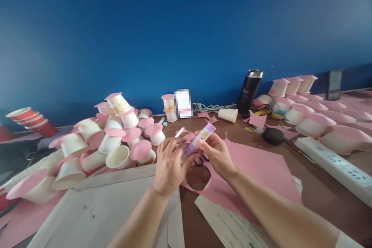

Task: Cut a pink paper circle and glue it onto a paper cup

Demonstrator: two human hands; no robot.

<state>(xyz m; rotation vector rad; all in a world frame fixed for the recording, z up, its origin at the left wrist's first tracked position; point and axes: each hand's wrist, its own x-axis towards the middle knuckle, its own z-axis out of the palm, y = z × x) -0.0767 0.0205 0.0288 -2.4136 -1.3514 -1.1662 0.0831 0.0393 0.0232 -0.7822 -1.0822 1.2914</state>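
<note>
A purple glue stick with a pale printed label is held tilted between both hands above the table. My left hand wraps around its lower end and hides that part. With thumb and fingers, my right hand grips the tube from the right side. Beneath them lies a pink paper sheet with a round hole cut in it. Dark scissors handles show partly under the hands.
Paper cups with pink paper discs crowd the left, and more cups fill the right. A black flask stands by the blue wall. A power strip lies at right, a grey board at front left. One white cup lies sideways.
</note>
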